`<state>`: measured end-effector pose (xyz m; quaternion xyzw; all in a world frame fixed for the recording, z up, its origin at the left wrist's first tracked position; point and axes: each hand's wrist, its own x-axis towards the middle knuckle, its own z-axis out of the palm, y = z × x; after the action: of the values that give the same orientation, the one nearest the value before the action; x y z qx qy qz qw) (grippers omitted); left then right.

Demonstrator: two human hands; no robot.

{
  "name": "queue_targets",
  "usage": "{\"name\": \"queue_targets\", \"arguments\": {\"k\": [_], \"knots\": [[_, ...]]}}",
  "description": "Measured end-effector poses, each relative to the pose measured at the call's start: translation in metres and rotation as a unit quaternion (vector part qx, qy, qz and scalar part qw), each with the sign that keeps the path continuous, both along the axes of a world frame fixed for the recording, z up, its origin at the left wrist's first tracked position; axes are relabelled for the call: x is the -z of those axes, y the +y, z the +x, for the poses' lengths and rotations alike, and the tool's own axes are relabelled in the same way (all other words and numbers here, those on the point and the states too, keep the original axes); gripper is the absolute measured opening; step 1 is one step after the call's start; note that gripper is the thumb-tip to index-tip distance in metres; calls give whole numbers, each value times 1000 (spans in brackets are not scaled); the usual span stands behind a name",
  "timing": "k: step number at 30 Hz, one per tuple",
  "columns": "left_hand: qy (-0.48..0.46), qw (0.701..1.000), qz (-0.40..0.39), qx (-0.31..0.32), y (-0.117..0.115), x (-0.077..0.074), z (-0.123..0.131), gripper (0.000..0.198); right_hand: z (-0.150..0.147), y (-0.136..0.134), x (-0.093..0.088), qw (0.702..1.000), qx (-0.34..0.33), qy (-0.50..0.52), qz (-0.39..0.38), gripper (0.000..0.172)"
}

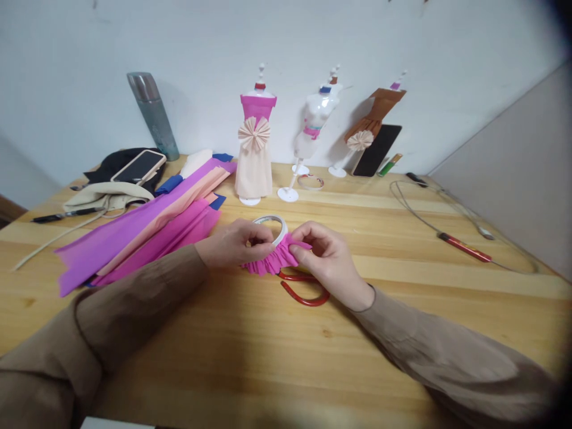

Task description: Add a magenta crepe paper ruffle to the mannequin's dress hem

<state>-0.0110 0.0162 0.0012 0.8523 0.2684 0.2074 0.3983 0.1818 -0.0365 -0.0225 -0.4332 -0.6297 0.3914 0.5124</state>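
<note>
Your left hand (235,243) pinches the gathered pink paper (268,263) at the white tape roll (283,231); right hand (328,259) pinches its end, near the red scissors (307,302) on the worktop (187,357). Keep pleats small, even.

A pale, wood-grained table (268,351) carries red-handled scissors (307,302); piled purple, peach and pink paper sheets (161,223); white-based miniature mannequins (254,170); a red, rod-shaped corded object (465,247).

A white item (117,424) toward the near edge of the desk (250,363) is cut off below, the ruffled pink paper (270,261) and right hand (333,256) partly hide the red handles (308,302), and one white mannequin (319,106) mostly hides another mannequin (336,93).
</note>
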Motion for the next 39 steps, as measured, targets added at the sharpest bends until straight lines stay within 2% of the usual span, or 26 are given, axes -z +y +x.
{"name": "queue_targets", "arguments": {"k": [4, 10, 18, 20, 24, 26, 34, 39], "knots": [[8, 1000, 2, 1, 1, 1, 0, 30, 0, 0, 0, 1000, -2, -6, -1, 5], [13, 1000, 13, 2, -2, -2, 1, 30, 0, 2, 1, 1000, 21, -19, -2, 15], [19, 1000, 3, -6, 0, 0, 1, 30, -1, -1, 0, 998, 35, -37, 23, 15], [14, 1000, 14, -5, 0, 1, 1, 31, -1, -1, -1, 999, 29, -29, 0, 15], [8, 999, 42, 3, 0, 0, 1, 31, -1, 1, -1, 996, -29, -3, -89, 21], [11, 999, 47, 4, 0, 1, 1, 30, -1, 2, -1, 994, -29, 5, -104, 21], [17, 999, 42, 1, 1, 3, 0, 29, -2, 0, -2, 999, 8, -14, -39, 22], [16, 999, 42, 2, 0, 2, 0, 30, 1, 1, -1, 998, 0, -40, -57, 21]]}}
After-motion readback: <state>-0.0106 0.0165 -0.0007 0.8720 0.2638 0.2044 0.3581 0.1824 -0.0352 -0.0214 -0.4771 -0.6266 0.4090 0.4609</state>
